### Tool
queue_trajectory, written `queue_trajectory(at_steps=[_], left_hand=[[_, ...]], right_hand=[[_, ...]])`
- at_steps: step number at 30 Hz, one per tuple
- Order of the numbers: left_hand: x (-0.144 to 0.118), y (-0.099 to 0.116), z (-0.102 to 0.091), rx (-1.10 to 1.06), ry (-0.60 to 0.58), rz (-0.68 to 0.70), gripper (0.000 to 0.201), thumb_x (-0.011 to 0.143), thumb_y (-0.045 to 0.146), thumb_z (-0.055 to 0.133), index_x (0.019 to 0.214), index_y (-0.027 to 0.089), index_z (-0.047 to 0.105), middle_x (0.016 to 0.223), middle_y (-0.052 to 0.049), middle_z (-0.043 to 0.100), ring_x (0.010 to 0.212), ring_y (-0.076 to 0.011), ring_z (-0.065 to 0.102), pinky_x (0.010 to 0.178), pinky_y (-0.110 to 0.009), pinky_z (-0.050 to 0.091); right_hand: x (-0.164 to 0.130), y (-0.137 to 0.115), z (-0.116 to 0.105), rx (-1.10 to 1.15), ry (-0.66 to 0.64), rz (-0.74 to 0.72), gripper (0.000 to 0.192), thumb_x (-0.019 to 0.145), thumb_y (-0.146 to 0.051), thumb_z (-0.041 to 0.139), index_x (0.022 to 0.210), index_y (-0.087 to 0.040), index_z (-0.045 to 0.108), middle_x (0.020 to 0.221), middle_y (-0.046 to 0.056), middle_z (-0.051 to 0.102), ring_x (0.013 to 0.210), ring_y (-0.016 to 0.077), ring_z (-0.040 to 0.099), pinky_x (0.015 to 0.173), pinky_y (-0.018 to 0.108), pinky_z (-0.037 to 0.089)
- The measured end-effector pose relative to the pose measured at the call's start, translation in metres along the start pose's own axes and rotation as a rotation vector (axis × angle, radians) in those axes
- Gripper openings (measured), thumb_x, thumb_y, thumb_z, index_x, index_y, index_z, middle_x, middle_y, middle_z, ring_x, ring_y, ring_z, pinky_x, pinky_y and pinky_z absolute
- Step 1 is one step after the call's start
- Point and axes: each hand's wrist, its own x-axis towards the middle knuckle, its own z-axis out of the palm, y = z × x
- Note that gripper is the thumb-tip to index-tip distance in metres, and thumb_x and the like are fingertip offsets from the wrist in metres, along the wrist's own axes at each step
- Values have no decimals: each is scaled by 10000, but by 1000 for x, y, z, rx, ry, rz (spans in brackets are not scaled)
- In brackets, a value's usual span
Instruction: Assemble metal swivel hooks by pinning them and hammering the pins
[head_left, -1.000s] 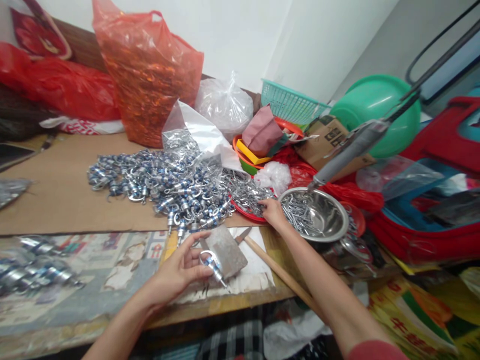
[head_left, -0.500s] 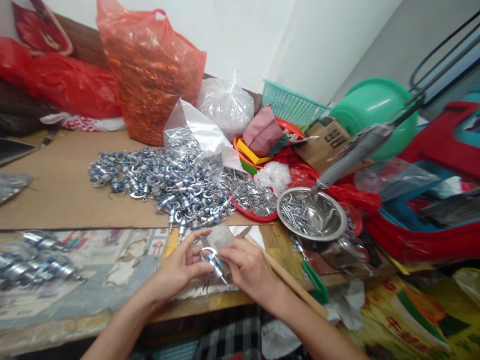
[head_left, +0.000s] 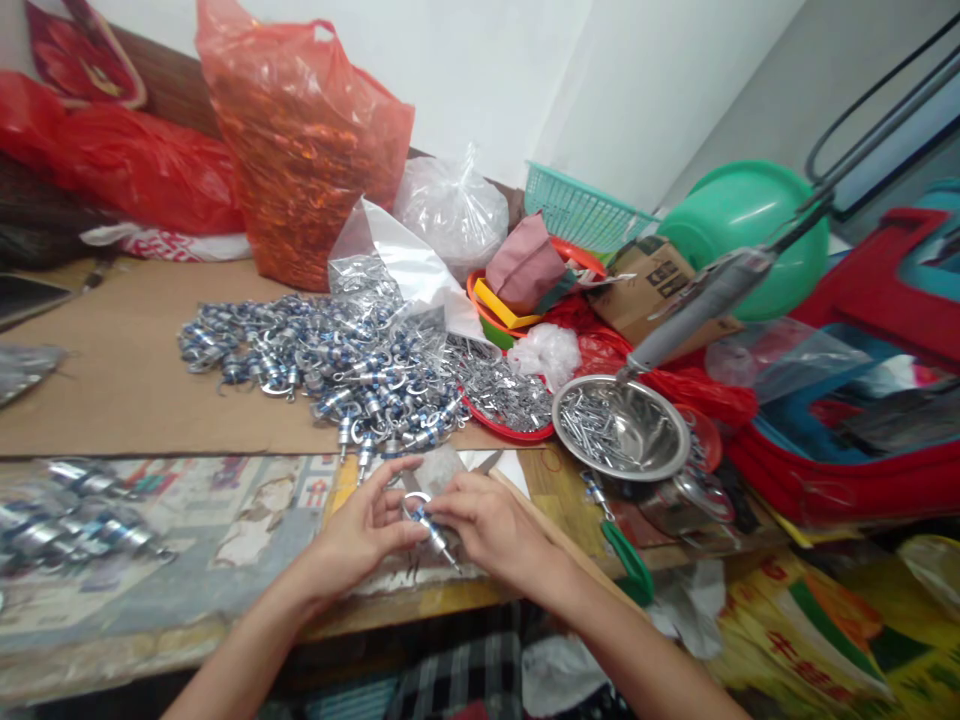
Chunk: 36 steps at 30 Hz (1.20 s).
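Both hands are together now at the table's (head_left: 225, 600) near edge. A second ago the right hand (head_left: 491, 525) was way out at the red tray (head_left: 517, 432) of metal bits; now it's back, fingers pinched on the small clip (head_left: 421, 515) from the right. Left hand (head_left: 360, 535) hasn't really budged, thumb and fingers closed on the same clip's ring end. Clip sits between both hands, just above the grey block (head_left: 442, 470), which is mostly hidden now. Big pile (head_left: 322, 365) of same clips lies behind, steel bowl (head_left: 660, 430) of screws to the right
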Motion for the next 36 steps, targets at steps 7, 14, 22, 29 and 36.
queue_trajectory(at_steps=[7, 14, 22, 29, 36], left_hand=[[1, -2, 0, -8, -3, 16, 641, 632, 133, 682, 1188, 212, 371, 819, -21, 636, 760, -170, 600, 703, -299, 442], [1, 0, 1, 11, 20, -4, 644, 629, 152, 683, 1186, 208, 365, 823, -28, 631, 783, -193, 609, 717, -328, 456], [0, 5, 5, 32, 48, -36, 661, 608, 158, 687, 1186, 210, 370, 804, -15, 626, 755, -186, 615, 680, -308, 467], [0, 6, 6, 24, 55, -39, 675, 613, 154, 689, 1193, 199, 348, 796, -18, 620, 747, -193, 617, 671, -319, 475], [-1, 7, 8, 25, 60, -42, 651, 626, 152, 681, 1185, 201, 350, 778, -5, 605, 732, -183, 613, 689, -331, 477]], right_hand=[[15, 9, 23, 220, 96, 219, 159, 715, -146, 613, 819, -221, 707, 677, 6, 602, 623, 117, 553, 572, 223, 433], [-4, 24, 12, 323, 408, 264, 142, 783, -201, 539, 851, -178, 662, 798, 37, 607, 767, 140, 577, 669, 242, 459], [-74, 80, 1, -234, 115, 531, 267, 785, -304, 505, 1000, -161, 570, 879, 81, 607, 821, 229, 584, 705, 348, 456], [-69, 31, -26, -44, 379, 288, 330, 809, -200, 496, 1138, -224, 497, 1019, 60, 593, 919, 181, 571, 785, 287, 457], [-70, 1, -20, -206, 157, 92, 544, 810, -48, 389, 1302, -276, 355, 902, 44, 618, 762, 164, 596, 635, 256, 480]])
